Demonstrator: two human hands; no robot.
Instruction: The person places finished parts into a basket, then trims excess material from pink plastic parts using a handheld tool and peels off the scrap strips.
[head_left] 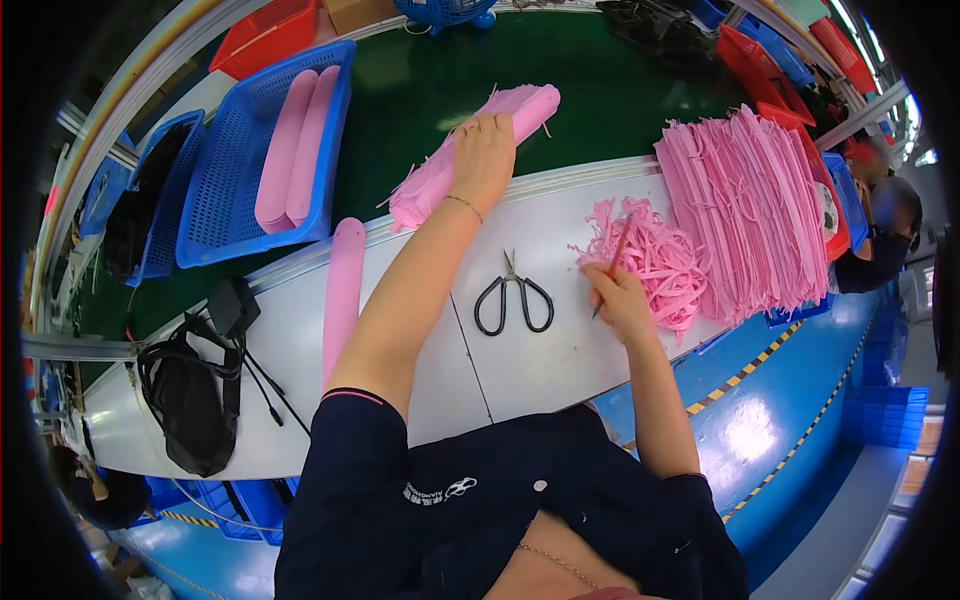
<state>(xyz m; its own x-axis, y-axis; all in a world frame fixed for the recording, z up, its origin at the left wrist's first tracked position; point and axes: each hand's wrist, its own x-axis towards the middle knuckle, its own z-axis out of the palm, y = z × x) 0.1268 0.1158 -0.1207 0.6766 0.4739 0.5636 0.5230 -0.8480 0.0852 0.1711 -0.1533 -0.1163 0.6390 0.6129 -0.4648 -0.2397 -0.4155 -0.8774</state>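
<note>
My left hand (pixel 484 155) reaches forward, its fingers curled over a long bundle of pink fabric pieces (pixel 425 185) with frayed edges. That bundle lies slanted across the back edge of the white work surface and onto the green mat. My right hand (pixel 620 300) is closed around a thin reddish pencil (pixel 621 245), held upright-tilted beside a heap of loose pink fabric strips (pixel 665 265). Between my hands, black-handled scissors (pixel 513 295) lie on the white table (pixel 500 375), blades pointing away from me and slightly apart. A smooth pink strip (pixel 344 285) rests near my left forearm.
A large stack of pink fabric pieces (pixel 740 210) stands at the right. On the left, a blue basket (pixel 225 165) holds long pink pieces, with a black bag (pixel 190 400) and cables nearer me. Red bins (pixel 770 75) and a person (pixel 880 240) are at far right.
</note>
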